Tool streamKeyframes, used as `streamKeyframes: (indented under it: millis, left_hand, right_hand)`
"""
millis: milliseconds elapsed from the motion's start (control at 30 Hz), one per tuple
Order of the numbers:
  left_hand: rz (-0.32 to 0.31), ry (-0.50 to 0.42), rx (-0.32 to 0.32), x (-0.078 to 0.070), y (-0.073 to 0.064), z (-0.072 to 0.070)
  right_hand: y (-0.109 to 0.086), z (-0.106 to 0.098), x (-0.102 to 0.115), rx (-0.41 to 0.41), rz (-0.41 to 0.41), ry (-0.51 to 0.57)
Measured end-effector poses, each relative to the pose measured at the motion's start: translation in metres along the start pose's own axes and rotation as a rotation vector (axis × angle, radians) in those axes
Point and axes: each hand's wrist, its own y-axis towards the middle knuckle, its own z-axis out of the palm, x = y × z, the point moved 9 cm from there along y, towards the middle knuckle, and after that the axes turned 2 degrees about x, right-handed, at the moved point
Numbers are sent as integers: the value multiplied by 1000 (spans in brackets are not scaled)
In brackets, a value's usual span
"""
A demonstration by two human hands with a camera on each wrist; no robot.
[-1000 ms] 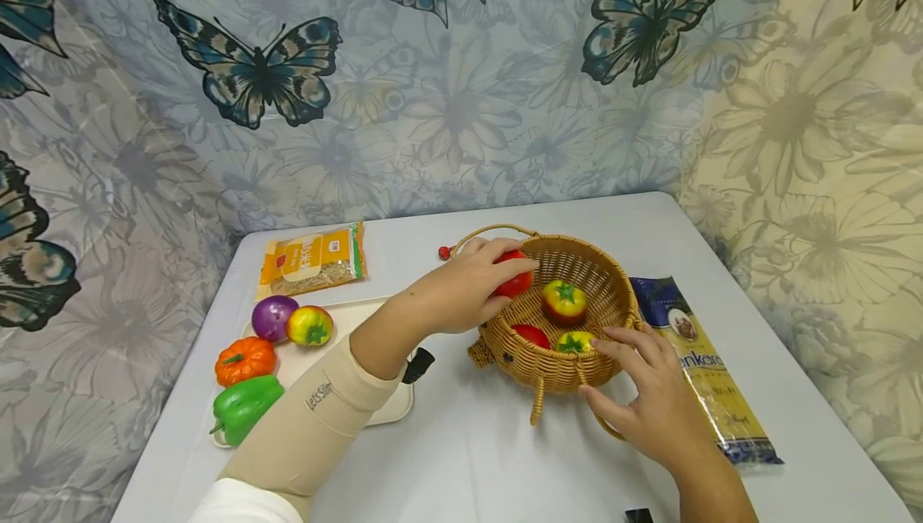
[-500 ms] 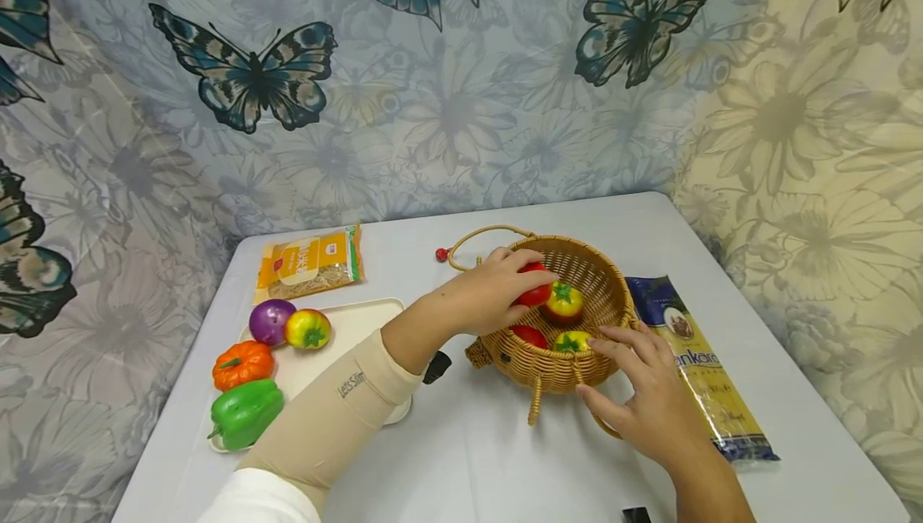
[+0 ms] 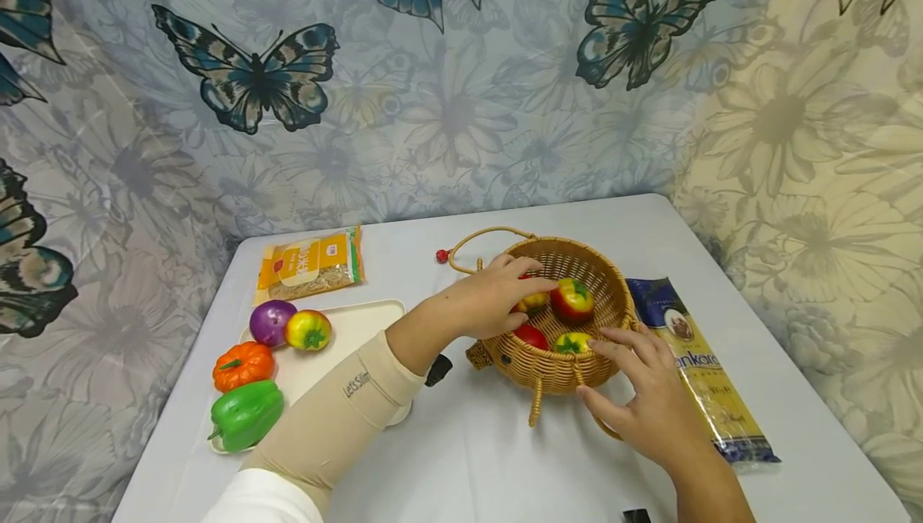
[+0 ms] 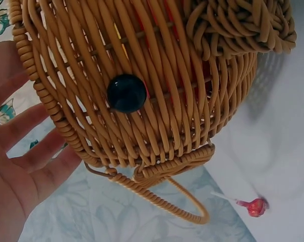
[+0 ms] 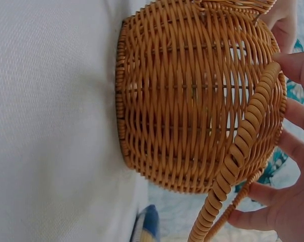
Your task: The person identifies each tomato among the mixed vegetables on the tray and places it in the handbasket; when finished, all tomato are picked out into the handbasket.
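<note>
A round wicker basket (image 3: 555, 371) with a black button eye (image 4: 127, 93) holds several toy fruits. My left hand (image 3: 493, 296) reaches over its left rim, fingers loosely extended above a red-and-yellow fruit (image 3: 534, 301) partly hidden by them. Beside that lies another red-and-yellow fruit (image 3: 573, 304) with a green top. Nearer the front rim are a red fruit (image 3: 531, 336) and a yellow one with a green top (image 3: 573, 342). My right hand (image 3: 652, 395) holds the front right rim, thumb outside near the wicker handle (image 5: 237, 151) and fingers over the edge.
On the left, a cream tray (image 3: 364, 319) carries a purple vegetable (image 3: 272, 323), a red-and-yellow fruit (image 3: 308, 330), an orange pumpkin (image 3: 243, 366) and a green bell pepper (image 3: 247, 415). An orange grain bag (image 3: 310, 265) lies behind, a blue-and-yellow packet (image 3: 703, 371) at right.
My left hand has moved right and lowered the fruit into the basket, and its fingers have loosened. The neighbouring red-and-yellow fruit has shifted slightly right. My right hand stays on the rim.
</note>
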Motion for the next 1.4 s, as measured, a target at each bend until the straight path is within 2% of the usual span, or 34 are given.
streamKeyframes:
  millis: [233, 467, 700, 900, 1400]
  left_hand:
    - [4, 7, -56, 4, -9, -6]
    - [0, 23, -111, 14, -20, -13]
    - [-64, -4, -136, 31, -38, -14]
    - [-131, -53, -134, 51, -59, -3]
    - [-363, -75, -110, 114, -113, 33]
  right_hand:
    - [1, 3, 1, 1, -6, -1]
    - [2, 3, 3, -19, -39, 14]
    - [3, 4, 3, -29, -45, 25]
    - [3, 5, 3, -21, -38, 18]
    - [3, 9, -2, 9, 36, 26]
